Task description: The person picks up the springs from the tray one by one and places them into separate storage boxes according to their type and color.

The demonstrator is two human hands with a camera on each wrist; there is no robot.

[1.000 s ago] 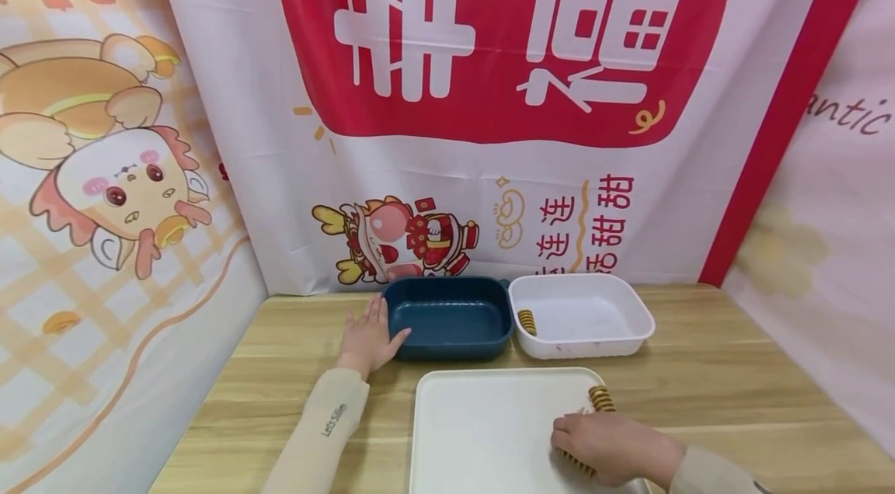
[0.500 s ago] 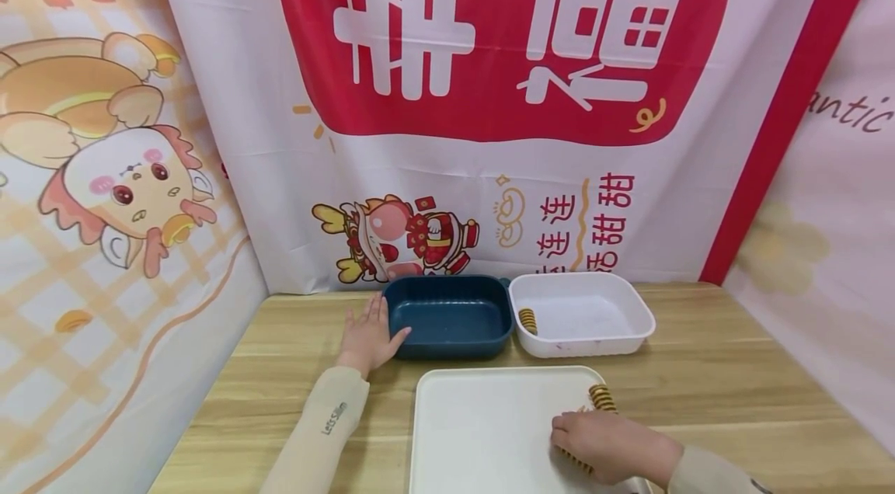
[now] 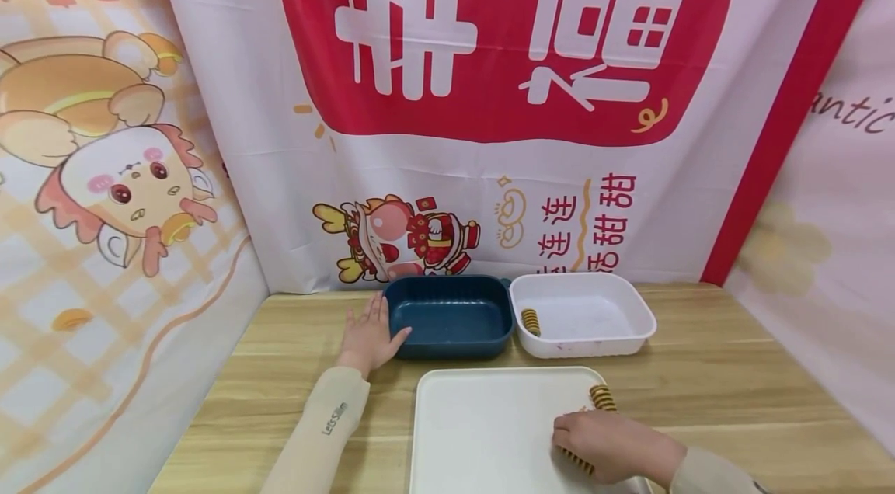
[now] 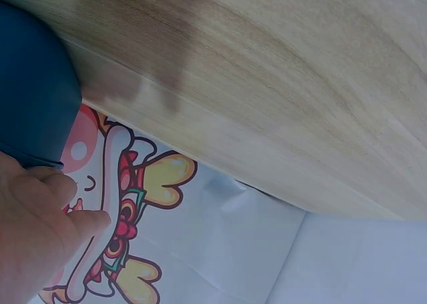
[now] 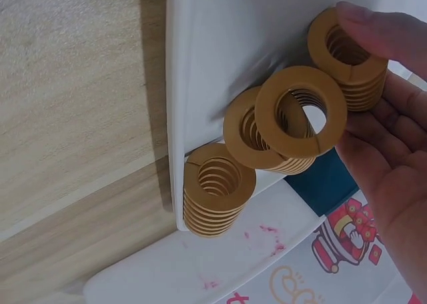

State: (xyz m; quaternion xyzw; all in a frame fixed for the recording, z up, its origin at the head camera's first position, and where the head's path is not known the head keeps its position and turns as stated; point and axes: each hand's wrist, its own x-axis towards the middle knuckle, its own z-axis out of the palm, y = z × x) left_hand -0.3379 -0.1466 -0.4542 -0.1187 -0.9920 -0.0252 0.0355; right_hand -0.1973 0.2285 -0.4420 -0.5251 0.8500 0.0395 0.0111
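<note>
My left hand (image 3: 367, 335) lies with fairly straight fingers and spread thumb against the left end of the dark blue container (image 3: 450, 350). The left wrist view shows the same hand (image 4: 40, 217) at that container's edge. Over the right side of the white tray (image 3: 489, 432), my right hand (image 3: 604, 447) has its fingers bent around a yellow-brown coil spring (image 3: 579, 463). In the right wrist view, thumb and fingers hold one spring (image 5: 363, 91). Two overlapping springs (image 5: 300, 111) are beside it, and another spring (image 5: 213, 214) sits at the tray's corner.
A white container (image 3: 594, 348) stands right of the blue one, with a coil spring (image 3: 531, 321) at its left end. Both are at the back of the wooden table (image 3: 734, 385), before a printed cloth (image 3: 419, 160). More printed cloth hangs at both sides.
</note>
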